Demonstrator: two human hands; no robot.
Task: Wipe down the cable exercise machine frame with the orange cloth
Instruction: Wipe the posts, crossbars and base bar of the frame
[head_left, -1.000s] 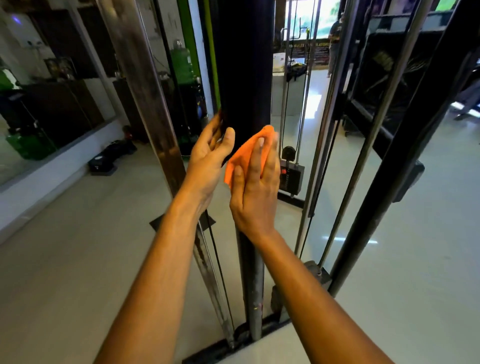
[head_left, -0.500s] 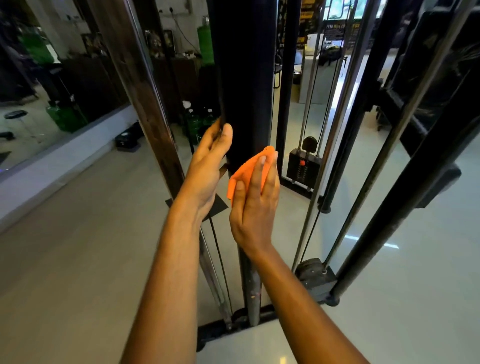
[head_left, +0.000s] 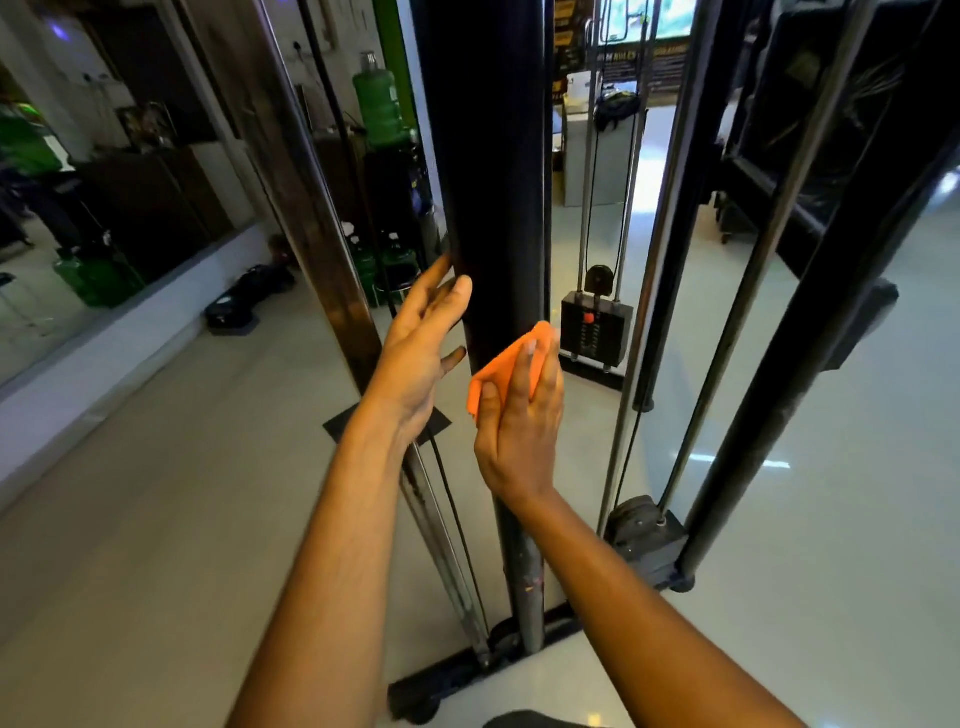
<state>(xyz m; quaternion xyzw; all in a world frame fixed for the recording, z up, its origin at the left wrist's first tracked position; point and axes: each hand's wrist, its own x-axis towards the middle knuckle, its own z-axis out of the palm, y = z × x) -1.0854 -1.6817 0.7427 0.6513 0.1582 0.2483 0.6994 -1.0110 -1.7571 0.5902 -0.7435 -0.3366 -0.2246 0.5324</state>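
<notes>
A thick black upright post (head_left: 493, 171) of the cable machine frame stands straight ahead. My right hand (head_left: 519, 421) presses the orange cloth (head_left: 506, 369) flat against the post's front, fingers straight over the cloth. My left hand (head_left: 421, 353) rests with straight fingers on the post's left side, a little higher than the cloth. The lower post (head_left: 524, 571) below my hands looks scuffed and grey.
A slanted steel bar (head_left: 311, 208) with a cable runs left of the post. Guide rods (head_left: 649, 312), a dark diagonal strut (head_left: 810, 364) and a floor pulley (head_left: 644, 530) stand to the right. A weight stack (head_left: 597, 327) sits behind. Green water jugs (head_left: 382, 109) line the back.
My right hand has slid the cloth down the post. My left hand has kept its place beside the post at about the same height.
</notes>
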